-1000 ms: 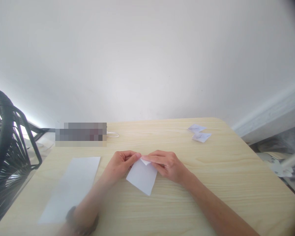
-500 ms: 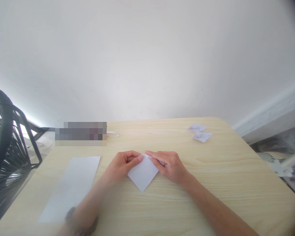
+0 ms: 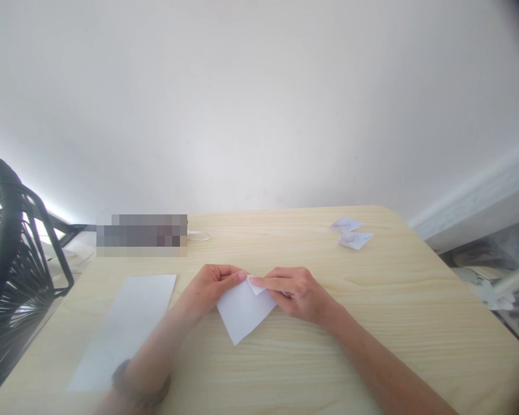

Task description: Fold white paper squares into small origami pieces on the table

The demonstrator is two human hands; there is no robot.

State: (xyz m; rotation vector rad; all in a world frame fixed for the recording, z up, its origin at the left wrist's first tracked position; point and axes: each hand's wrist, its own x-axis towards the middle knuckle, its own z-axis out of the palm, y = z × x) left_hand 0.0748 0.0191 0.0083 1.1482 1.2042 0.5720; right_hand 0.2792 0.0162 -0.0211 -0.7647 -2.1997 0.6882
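A square of white paper (image 3: 242,317) lies at an angle near the middle of the table, one corner pointing toward me. Its far corner is folded over into a small flap. My left hand (image 3: 214,288) pinches the paper's far left edge between thumb and fingers. On the other side, my right hand (image 3: 296,293) has its index finger pressed on the folded flap, with the thumb and other fingers curled at the paper's right edge. The far edge is partly hidden by both hands.
A long white paper strip (image 3: 125,328) lies on the left of the wooden table (image 3: 372,346). Two folded paper pieces (image 3: 347,223) rest at the back right. A blurred-out object (image 3: 140,233) with a white loop is at the back left. A dark woven chair (image 3: 8,242) stands left.
The paper has turned slightly, its near corner shifting left. Its far corner now shows as a small folded-down flap, and my right index finger has moved onto it.
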